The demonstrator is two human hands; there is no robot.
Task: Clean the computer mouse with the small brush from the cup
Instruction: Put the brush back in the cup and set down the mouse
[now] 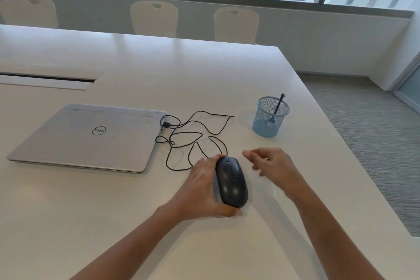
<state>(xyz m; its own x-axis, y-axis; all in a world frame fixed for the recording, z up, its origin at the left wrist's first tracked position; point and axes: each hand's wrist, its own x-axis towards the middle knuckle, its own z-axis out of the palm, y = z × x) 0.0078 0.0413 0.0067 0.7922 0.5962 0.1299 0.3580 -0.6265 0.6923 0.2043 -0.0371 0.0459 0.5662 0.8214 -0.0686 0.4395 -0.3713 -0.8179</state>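
Observation:
A black wired computer mouse point(231, 180) lies on the white table point(159, 63). My left hand point(204, 188) grips it from its left side, thumb at its near end. My right hand point(271, 166) hovers just right of the mouse, fingers loosely apart and blurred, holding nothing. A blue mesh cup point(270, 118) stands beyond my right hand. A small dark brush point(277, 107) leans inside it, its tip sticking out above the rim.
The mouse's black cable point(193, 134) loops across the table to a closed silver laptop point(88, 136) on the left. The table's right edge runs close past the cup. Several white chairs point(154, 18) stand along the far side.

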